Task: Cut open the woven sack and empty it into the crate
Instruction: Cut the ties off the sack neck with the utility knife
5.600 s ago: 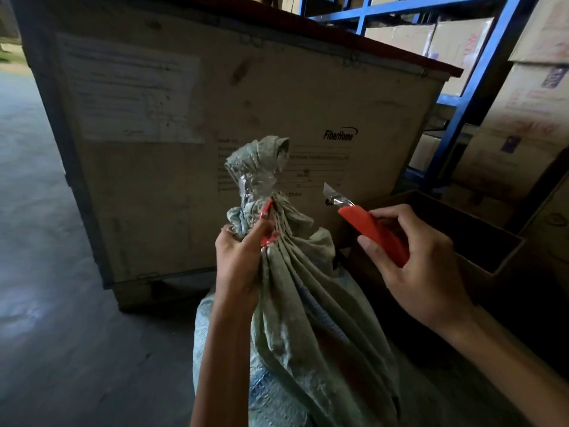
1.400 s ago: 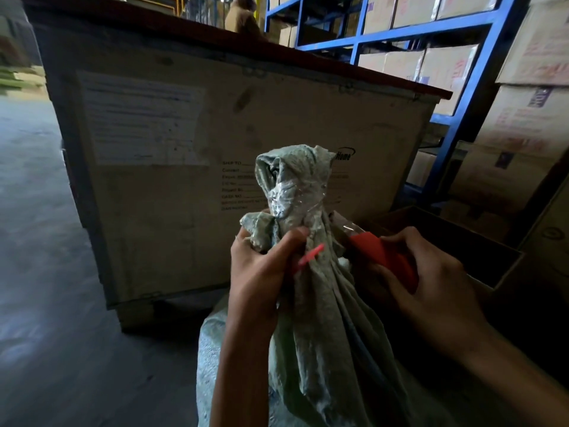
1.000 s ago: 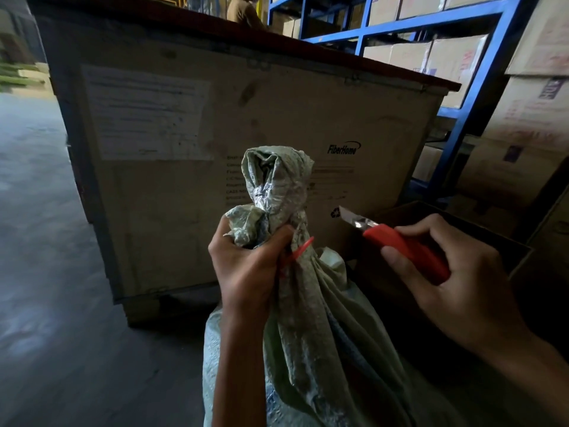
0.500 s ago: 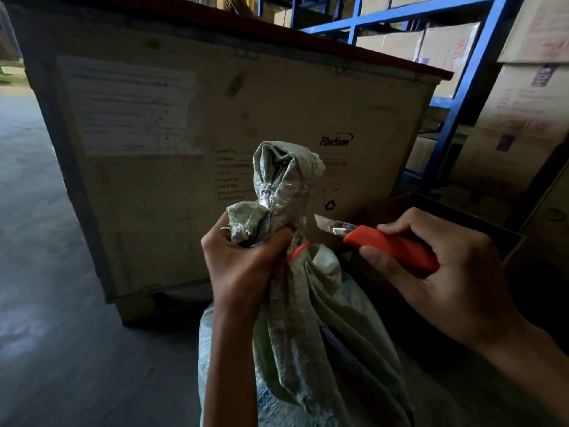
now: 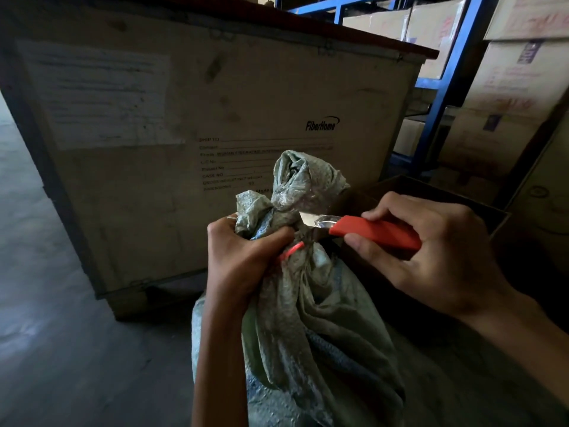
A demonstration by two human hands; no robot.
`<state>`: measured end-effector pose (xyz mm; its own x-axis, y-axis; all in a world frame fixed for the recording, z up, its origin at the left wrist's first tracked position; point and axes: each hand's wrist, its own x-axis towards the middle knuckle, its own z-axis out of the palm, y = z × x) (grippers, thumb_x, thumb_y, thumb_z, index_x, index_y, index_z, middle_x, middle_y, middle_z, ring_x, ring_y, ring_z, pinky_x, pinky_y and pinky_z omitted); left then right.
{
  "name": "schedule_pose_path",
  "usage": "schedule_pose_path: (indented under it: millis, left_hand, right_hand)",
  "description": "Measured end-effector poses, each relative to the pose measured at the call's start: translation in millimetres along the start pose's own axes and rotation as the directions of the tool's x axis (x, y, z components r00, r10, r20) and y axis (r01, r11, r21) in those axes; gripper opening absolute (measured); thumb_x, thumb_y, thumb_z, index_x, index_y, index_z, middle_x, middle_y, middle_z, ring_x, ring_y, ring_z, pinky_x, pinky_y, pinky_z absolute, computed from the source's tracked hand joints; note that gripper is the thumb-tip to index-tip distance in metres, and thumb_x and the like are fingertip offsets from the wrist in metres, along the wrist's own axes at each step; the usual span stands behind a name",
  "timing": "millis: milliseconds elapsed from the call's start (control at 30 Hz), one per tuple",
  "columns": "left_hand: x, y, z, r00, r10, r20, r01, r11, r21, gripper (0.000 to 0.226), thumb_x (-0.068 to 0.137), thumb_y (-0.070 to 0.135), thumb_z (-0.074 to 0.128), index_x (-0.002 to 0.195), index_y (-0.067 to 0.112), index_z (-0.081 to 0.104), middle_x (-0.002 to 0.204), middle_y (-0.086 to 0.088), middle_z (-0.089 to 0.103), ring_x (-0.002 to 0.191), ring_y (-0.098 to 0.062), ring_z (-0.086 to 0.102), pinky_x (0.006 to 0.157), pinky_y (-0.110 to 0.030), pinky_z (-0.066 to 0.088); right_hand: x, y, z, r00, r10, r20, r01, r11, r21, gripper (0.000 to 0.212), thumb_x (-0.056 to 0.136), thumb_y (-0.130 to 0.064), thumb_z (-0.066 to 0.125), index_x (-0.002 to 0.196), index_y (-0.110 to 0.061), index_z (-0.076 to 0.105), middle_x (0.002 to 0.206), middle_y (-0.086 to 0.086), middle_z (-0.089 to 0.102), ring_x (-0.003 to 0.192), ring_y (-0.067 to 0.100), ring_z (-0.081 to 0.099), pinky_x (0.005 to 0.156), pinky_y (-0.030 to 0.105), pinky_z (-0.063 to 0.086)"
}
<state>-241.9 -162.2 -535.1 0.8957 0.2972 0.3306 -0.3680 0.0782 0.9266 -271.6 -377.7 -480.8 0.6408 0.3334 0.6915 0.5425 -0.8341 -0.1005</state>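
The wooden case (image 5: pixel 191 143) with the pasted label is filling the frame from 9 to 12 o'clock, standing on the concrete floor (image 5: pixel 46 334). The woven sack (image 5: pixel 308 318) is standing upright at centre, its long axis running roughly from 6 to 12 o'clock, body low and gathered neck high. The left hand (image 5: pixel 243 263) is clenching the neck from the 9 o'clock side, thumb and fingers wrapping just below the bunched topknot (image 5: pixel 298 180), with a red tie (image 5: pixel 291 249) sticking out beside the thumb. The taped part of the knot is sitting directly above that fist. At 3 o'clock from the neck, the right hand (image 5: pixel 425 254) is gripping the red utility knife (image 5: pixel 374 231), handle lying almost horizontal and the blade (image 5: pixel 309 217) pointing toward 9 o'clock, its tip touching or just beside the fabric right over the left thumb. Judgement: the blade axis is crossing the sack axis nearly at a right angle, so the cut is likely running across the neck, between fist and knot; the thumb is lying close under the edge, which looks risky. The dark open crate (image 5: pixel 437 195) is sitting behind the right hand at 2 o'clock, with blue racking (image 5: pixel 443 87) and cartons (image 5: pixel 517 97) beyond. Sack not yet opened.
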Motion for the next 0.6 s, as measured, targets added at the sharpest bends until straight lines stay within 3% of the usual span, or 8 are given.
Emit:
schedule_pose_path:
  millis: [233, 400, 600]
  left_hand:
    - [-2.0, 4.9, 1.7, 0.999, 0.036, 0.015, -0.036, 0.998, 0.044, 0.016, 0.070, -0.009, 0.084, 0.077, 0.004, 0.079, 0.068, 0.003, 0.078, 0.060, -0.005, 0.070, 0.054, -0.019, 0.052]
    - [-2.6, 5.5, 3.1, 0.997, 0.078, 0.022, -0.079, 0.994, 0.078, 0.019, 0.068, -0.007, 0.087, 0.080, 0.006, 0.080, 0.077, -0.002, 0.080, 0.067, -0.010, 0.073, 0.061, -0.026, 0.059]
    - [-3.1, 6.8, 2.1, 0.992, 0.120, 0.049, -0.124, 0.987, 0.106, 0.020, 0.067, -0.003, 0.090, 0.080, 0.009, 0.079, 0.077, 0.000, 0.081, 0.068, -0.010, 0.074, 0.063, -0.023, 0.060]
  right_hand:
    - [-1.1, 2.4, -2.1, 1.000, 0.013, 0.019, -0.014, 1.000, 0.026, 0.040, 0.085, -0.066, 0.059, 0.093, -0.027, 0.067, 0.087, -0.014, 0.071, 0.070, 0.005, 0.064, 0.059, 0.032, 0.052]
    - [-1.2, 2.3, -1.4, 1.000, 0.008, 0.024, -0.009, 0.999, 0.038, 0.041, 0.085, -0.066, 0.059, 0.092, -0.026, 0.068, 0.084, -0.016, 0.070, 0.066, 0.002, 0.061, 0.057, 0.031, 0.050]
    - [-0.8, 2.2, -0.5, 1.000, 0.003, 0.022, -0.004, 0.999, 0.047, 0.042, 0.086, -0.066, 0.059, 0.091, -0.025, 0.068, 0.082, -0.012, 0.071, 0.065, 0.005, 0.063, 0.056, 0.032, 0.051]
